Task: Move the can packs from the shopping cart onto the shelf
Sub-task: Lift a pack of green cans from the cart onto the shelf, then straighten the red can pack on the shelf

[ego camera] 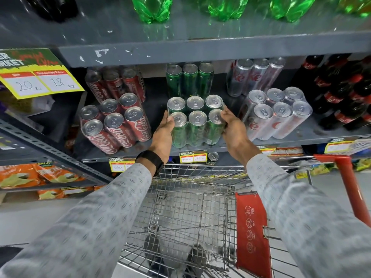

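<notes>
A shrink-wrapped pack of green cans [195,125] stands on the grey shelf [301,135], tilted back. My left hand [163,133] grips its left side and my right hand [232,127] grips its right side. A pack of red cola cans [115,125] stands to its left and a pack of silver cans [279,115] to its right, both on the same shelf. Behind them are more red, green and silver cans. The wire shopping cart [190,213] sits below my arms, and I see no packs in its basket.
The cart's red handle [349,181] is at the right, its red child-seat flap [251,233] in the middle. Dark cola bottles [345,93] fill the shelf's right end. Green bottles [226,7] stand on the shelf above. Orange snack bags [34,175] lie lower left. Price tags line the shelf edge.
</notes>
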Demonstrator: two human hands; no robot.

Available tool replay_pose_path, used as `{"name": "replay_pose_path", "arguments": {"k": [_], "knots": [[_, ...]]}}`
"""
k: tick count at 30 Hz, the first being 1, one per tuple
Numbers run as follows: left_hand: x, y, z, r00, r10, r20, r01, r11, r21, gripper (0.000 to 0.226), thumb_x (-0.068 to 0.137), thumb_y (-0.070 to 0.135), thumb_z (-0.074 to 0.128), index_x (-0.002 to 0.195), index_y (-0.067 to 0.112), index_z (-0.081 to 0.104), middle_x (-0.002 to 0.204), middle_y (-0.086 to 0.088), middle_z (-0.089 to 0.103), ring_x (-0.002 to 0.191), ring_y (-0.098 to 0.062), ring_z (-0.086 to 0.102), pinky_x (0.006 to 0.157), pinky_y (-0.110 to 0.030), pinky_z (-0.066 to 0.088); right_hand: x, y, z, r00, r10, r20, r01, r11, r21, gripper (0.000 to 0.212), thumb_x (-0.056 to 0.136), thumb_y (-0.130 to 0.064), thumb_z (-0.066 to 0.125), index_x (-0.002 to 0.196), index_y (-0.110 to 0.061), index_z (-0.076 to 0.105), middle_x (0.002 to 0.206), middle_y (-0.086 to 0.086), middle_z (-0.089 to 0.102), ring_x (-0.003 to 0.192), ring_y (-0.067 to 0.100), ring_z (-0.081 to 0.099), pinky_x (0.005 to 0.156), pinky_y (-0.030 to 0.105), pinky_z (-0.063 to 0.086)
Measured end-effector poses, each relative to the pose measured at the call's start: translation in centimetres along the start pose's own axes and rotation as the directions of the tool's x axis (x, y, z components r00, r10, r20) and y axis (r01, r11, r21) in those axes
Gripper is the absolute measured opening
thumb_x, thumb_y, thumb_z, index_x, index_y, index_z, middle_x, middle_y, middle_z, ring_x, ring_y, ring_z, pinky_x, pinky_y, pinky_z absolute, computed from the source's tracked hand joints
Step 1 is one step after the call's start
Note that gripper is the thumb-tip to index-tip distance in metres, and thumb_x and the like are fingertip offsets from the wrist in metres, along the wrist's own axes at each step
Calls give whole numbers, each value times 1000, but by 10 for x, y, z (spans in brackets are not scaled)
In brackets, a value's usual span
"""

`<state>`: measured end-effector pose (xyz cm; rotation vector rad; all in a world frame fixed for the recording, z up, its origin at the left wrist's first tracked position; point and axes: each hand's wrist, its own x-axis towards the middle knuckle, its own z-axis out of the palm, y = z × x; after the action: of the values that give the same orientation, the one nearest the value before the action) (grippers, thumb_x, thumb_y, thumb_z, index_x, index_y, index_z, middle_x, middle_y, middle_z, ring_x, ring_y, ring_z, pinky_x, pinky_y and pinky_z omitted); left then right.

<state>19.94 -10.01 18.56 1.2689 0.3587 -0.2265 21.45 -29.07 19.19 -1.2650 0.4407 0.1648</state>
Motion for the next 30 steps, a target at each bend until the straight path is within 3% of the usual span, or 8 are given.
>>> {"name": "replay_pose_path", "arguments": {"k": [6,11,15,18,21,25,27,30], "knots": [[-4,6,1,1000,-22,6,22,1000,16,56,109,25,39,163,23,24,166,0,39,153,-18,37,129,-41,26,-5,-2,2,1000,3,2,-3,999,-53,58,103,-18,47,159,-20,34,157,2,51,143,19,47,122,39,34],[-32,21,-10,984,114,-138,-83,973,215,59,104,30,54,159,16,37,166,3,38,153,-10,34,112,-15,25,-22,-9,15,971,-210,-119,175,952,-251,63,95,-20,54,157,-18,40,162,-2,43,143,13,44,125,38,30],[-67,35,-54,954,289,-77,-252,917,310,52,101,17,61,152,14,50,152,-5,57,130,-5,59,118,-38,44,-37,-15,35,885,-466,15,403,749,-526,54,101,-23,52,153,-15,45,160,12,47,153,28,35,127,49,27],[-79,46,-100,850,458,-261,-350,860,371,37,99,5,58,135,5,66,128,-16,73,100,3,68,106,-39,55,-46,-17,71,813,-565,144,516,582,-629,49,100,-15,48,150,-11,50,151,17,56,152,34,37,127,47,27],[-77,49,-145,689,547,-476,-310,816,488,35,97,2,54,128,1,70,123,-16,73,103,1,64,105,-27,54,-56,-7,120,744,-604,286,617,456,-641,50,98,-16,49,148,-11,52,150,12,58,138,27,55,120,38,38],[-56,55,-180,772,356,-527,-167,913,372,46,105,12,49,149,1,50,147,-17,57,122,-13,63,103,-16,48,-47,25,181,885,-361,296,464,617,-635,57,101,-30,52,156,-18,42,159,9,48,143,26,48,121,42,36],[-42,55,-186,842,208,-498,-75,959,274,45,107,19,47,146,-5,49,150,-21,55,102,-13,64,79,2,48,-38,35,200,972,-148,181,227,781,-582,62,101,-38,54,158,-21,37,163,5,43,146,23,45,122,35,34],[-29,47,-195,910,150,-388,-68,974,218,45,108,24,47,142,-5,55,129,-10,68,90,1,61,73,3,46,-23,48,211,991,29,131,24,923,-384,47,103,-26,56,147,-10,53,134,3,64,103,11,69,85,9,51]]}}
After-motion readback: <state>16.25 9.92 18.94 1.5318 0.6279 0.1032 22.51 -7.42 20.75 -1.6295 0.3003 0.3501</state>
